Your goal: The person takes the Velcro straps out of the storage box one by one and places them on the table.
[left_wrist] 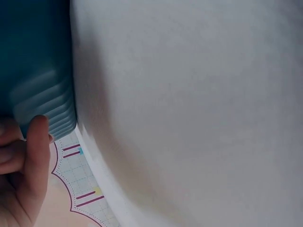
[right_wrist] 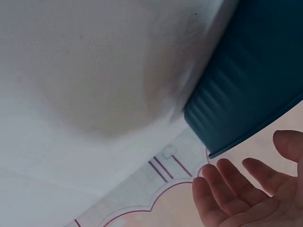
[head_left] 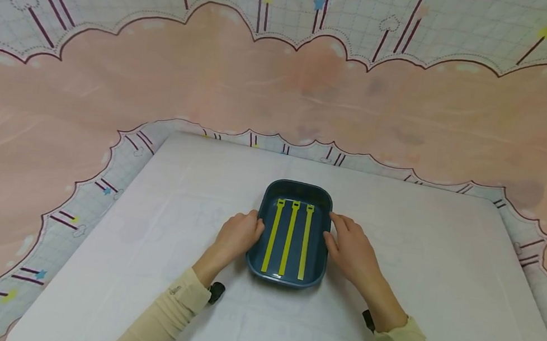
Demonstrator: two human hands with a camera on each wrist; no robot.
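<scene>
A dark blue, rounded rectangular tray (head_left: pixel 283 279) lies on the white table. Inside it, three flat yellow strips with slotted heads, like cable ties (head_left: pixel 289 237), lie side by side lengthwise. My left hand (head_left: pixel 240 233) grips the tray's left side, thumb at the rim; the left wrist view shows its fingers (left_wrist: pixel 38 151) bent against the ribbed outer wall. At the right side is my right hand (head_left: pixel 353 250), its fingertips and thumb by the rim. In the right wrist view its fingers (right_wrist: pixel 232 189) are loosely extended, with a gap between them and the tray wall.
The white table (head_left: pixel 201 185) extends around the tray on all sides. Beyond its edges hangs or lies a pink and pale patterned cloth (head_left: pixel 282 93). A black band piece (head_left: pixel 216 292) sits at the left wrist, another (head_left: pixel 368 320) at the right.
</scene>
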